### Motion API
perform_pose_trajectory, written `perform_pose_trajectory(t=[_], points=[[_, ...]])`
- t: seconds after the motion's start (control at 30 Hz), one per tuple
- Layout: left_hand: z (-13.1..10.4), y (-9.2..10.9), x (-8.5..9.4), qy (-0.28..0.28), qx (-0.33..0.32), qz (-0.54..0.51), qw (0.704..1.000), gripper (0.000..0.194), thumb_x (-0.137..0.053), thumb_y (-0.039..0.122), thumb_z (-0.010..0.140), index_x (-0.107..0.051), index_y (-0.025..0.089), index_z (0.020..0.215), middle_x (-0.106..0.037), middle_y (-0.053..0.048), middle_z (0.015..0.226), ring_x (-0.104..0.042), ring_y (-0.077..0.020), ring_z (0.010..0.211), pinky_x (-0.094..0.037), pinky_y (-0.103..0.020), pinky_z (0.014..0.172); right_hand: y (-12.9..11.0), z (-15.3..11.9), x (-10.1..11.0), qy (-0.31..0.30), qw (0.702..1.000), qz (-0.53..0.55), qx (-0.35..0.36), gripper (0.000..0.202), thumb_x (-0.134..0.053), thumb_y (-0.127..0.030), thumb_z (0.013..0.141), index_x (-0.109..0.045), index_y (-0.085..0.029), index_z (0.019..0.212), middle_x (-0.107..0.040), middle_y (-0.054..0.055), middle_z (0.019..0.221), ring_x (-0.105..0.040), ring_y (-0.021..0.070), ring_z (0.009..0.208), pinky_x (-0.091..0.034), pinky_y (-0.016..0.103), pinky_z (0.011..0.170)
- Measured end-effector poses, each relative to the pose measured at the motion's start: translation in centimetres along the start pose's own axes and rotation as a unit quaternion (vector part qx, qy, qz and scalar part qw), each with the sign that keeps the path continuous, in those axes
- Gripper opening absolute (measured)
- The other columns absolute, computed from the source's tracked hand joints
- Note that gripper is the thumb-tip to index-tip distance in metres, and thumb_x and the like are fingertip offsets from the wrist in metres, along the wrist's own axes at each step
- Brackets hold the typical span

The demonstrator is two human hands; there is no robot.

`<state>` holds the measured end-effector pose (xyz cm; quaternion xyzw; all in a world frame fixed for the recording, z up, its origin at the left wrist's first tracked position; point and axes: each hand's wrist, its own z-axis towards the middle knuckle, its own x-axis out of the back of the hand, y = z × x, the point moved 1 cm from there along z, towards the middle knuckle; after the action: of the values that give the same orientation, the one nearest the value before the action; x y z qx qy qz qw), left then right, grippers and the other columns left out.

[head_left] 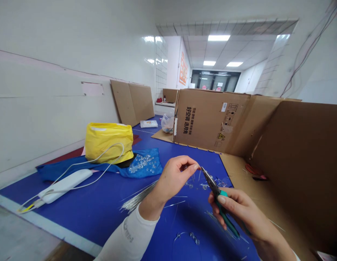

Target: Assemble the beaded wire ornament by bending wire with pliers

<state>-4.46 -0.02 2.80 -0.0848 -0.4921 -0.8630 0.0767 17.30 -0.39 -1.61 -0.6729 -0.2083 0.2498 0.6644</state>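
Note:
My right hand (236, 206) is wrapped around a pair of needle-nose pliers (225, 214) with green handles. The pliers' jaws point up and to the left, their tip almost at my left fingertips. My left hand (175, 175) pinches thumb against forefinger; whatever is between them is too small to make out. Below and behind my left wrist lies a bundle of thin metal wires (138, 199). Clear beads (205, 186) are scattered beyond the pliers. Nearer me, a thin loop with several clear beads (194, 237) rests on the blue tabletop (116, 228).
Left of my hands, more clear beads (142, 163) lie on a blue cloth (157, 168) beside a yellow bag (108, 141). A white power strip (66, 185) with its cable sits near the left edge. Large cardboard boxes (206, 119) wall off the back and right.

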Motion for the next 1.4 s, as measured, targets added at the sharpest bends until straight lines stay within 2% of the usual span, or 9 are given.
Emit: perform_pose_trajectory(t=[0.3,0.77,0.93,1.17,1.27,1.4], points=[[0.0,0.3,0.3,-0.003,-0.017,0.016,1.000,0.016,-0.066,0.028,0.090,-0.078,0.019,0.084,-0.076,-0.007,0.083,-0.063,-0.0180,0.075,-0.049,-0.030,0.068,-0.1,0.0,0.1,-0.009,1.000,-0.011,-0.005,0.046,-0.074,-0.059,0.085,-0.071,-0.013,0.088,-0.060,0.002,0.069,-0.056,0.0112,0.054,-0.046,0.023,0.048],[-0.1,0.0,0.3,-0.021,0.045,-0.039,0.998,0.015,-0.069,0.029,0.086,-0.079,0.017,0.085,-0.074,-0.005,0.079,-0.061,-0.0165,0.073,-0.046,-0.029,0.068,-0.1,-0.1,0.4,0.002,0.999,-0.041,-0.015,0.046,-0.072,-0.061,0.085,-0.068,-0.015,0.085,-0.060,0.001,0.070,-0.055,0.0114,0.055,-0.045,0.024,0.050],[0.0,-0.1,0.5,-0.028,0.079,-0.071,0.994,0.017,-0.071,0.032,0.083,-0.078,0.016,0.083,-0.067,-0.002,0.070,-0.054,-0.0135,0.065,-0.041,-0.027,0.063,0.1,0.2,1.0,-0.014,0.991,-0.134,0.022,0.048,-0.065,-0.063,0.090,-0.067,-0.015,0.086,-0.060,0.001,0.069,-0.054,0.0123,0.057,-0.043,0.025,0.053],[0.0,0.0,0.5,-0.040,0.112,-0.083,0.989,0.018,-0.072,0.031,0.079,-0.075,0.014,0.080,-0.061,0.000,0.065,-0.050,-0.0119,0.063,-0.039,-0.026,0.061,-1.0,-0.1,1.0,0.012,0.949,-0.306,0.078,0.046,-0.059,-0.061,0.095,-0.063,-0.018,0.079,-0.055,0.000,0.066,-0.048,0.0134,0.062,-0.037,0.025,0.057],[0.1,-0.1,0.6,-0.044,0.108,-0.076,0.990,0.017,-0.071,0.031,0.081,-0.075,0.014,0.081,-0.062,0.000,0.065,-0.050,-0.0121,0.063,-0.039,-0.026,0.061,-1.7,-0.3,0.9,0.021,0.953,-0.295,0.066,0.044,-0.062,-0.061,0.092,-0.064,-0.019,0.081,-0.054,-0.001,0.067,-0.046,0.0134,0.062,-0.035,0.025,0.056],[0.0,-0.1,0.7,-0.025,0.056,-0.021,0.998,0.016,-0.070,0.030,0.086,-0.076,0.015,0.083,-0.069,-0.003,0.073,-0.055,-0.0133,0.068,-0.040,-0.027,0.063,-1.7,-0.4,1.0,0.006,0.975,-0.218,0.039,0.045,-0.063,-0.063,0.091,-0.067,-0.018,0.086,-0.054,-0.001,0.067,-0.047,0.0130,0.062,-0.036,0.025,0.057]])
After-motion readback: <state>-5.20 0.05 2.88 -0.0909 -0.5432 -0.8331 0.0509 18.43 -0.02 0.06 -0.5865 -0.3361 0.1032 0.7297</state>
